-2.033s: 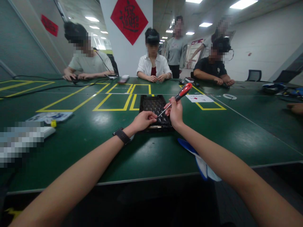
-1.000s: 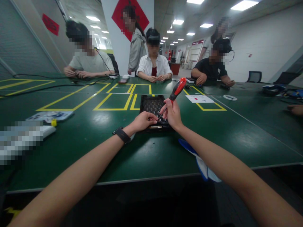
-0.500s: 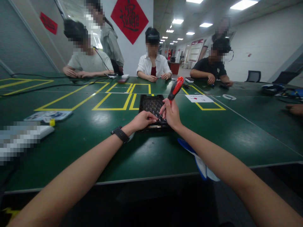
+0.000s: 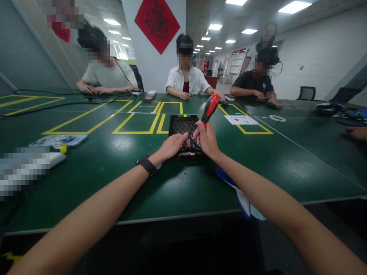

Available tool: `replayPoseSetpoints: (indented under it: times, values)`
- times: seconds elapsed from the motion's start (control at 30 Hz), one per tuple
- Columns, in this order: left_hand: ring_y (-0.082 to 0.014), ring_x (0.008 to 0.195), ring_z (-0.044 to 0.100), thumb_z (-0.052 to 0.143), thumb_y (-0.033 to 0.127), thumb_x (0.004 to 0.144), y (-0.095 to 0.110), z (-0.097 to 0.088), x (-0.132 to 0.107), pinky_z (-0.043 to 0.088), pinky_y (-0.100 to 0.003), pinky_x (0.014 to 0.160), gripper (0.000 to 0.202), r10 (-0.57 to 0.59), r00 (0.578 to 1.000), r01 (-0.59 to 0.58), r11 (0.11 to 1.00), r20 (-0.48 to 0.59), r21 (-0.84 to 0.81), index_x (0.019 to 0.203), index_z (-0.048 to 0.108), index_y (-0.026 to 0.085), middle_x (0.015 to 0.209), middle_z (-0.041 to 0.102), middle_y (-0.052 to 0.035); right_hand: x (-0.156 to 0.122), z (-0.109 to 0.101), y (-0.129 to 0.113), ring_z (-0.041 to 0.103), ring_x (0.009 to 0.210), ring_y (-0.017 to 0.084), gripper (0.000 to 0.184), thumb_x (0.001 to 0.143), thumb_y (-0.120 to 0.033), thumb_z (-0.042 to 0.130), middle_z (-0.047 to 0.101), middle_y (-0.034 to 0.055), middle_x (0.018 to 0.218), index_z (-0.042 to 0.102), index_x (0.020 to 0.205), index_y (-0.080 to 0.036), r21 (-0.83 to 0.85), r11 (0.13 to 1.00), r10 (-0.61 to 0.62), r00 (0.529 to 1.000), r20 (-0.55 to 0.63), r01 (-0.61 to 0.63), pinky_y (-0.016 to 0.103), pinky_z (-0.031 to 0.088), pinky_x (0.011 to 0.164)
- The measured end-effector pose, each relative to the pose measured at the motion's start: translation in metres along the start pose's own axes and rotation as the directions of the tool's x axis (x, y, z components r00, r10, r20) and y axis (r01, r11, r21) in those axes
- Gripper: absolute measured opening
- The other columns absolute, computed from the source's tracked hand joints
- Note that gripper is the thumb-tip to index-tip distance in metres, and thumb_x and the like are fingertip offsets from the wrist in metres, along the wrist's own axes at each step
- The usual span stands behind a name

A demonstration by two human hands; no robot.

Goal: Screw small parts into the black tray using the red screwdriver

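Note:
My right hand (image 4: 208, 142) is closed round a red and black screwdriver (image 4: 211, 108), its handle tilted up and to the right. The shaft points down between my hands; its tip is hidden. Beneath them a black open case (image 4: 175, 123) lies on the green table, with rows of small dark and shiny pieces inside. My left hand (image 4: 172, 146), with a black watch (image 4: 146, 164) on the wrist, is over the case's near left part. Its thumb and fingers are curled close together near the shaft; whatever is between them is too small to make out.
A blue and white glove-like item (image 4: 239, 193) lies by the near edge under my right forearm. A paper sheet (image 4: 241, 120) and a white ring (image 4: 277, 118) are farther right. At left are a patterned flat pack (image 4: 59, 140) and a cable (image 4: 54, 108). Several people sit opposite.
My left fingers have shifted up slightly and the thumb has lifted. The screwdriver handle has tipped a little to the left. Across the table, a standing person has moved left.

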State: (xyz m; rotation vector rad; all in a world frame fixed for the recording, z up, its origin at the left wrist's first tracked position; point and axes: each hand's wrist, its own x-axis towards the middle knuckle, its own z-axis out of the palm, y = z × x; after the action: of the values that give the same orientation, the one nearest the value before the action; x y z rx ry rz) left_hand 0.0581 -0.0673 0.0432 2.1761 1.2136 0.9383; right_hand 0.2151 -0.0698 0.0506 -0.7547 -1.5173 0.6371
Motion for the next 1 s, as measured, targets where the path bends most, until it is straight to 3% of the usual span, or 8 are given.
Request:
replayPoseSetpoints:
  times: [0.27,1.0]
  values:
    - [-0.0163,0.073,0.056,0.018,0.058,0.089,0.0034,0.0005,-0.0024,0.041,-0.026,0.072,0.069,-0.035,0.999,0.036,0.999,-0.019,0.031,0.07,0.069,0.017,0.076,0.066,-0.0045,-0.0006,0.0004,-0.0016,0.041,0.034,0.004,0.038,0.085,-0.056,0.038,0.056,-0.0076,0.054,0.046,0.095,-0.021,0.013,1.0,0.0,1.0,0.016,-0.001,0.015,0.031,0.036]
    - [-0.015,0.071,0.057,0.018,0.055,0.09,0.0062,-0.0003,-0.0045,0.042,-0.025,0.073,0.068,0.0,0.999,0.0,1.0,-0.032,0.008,0.067,0.07,0.018,0.074,0.067,-0.0034,0.0059,-0.0008,0.0078,0.041,0.031,0.004,0.04,0.085,-0.058,0.037,0.055,-0.0075,0.052,0.045,0.094,-0.02,0.083,0.994,0.072,0.997,-0.014,-0.07,0.014,0.03,0.033]
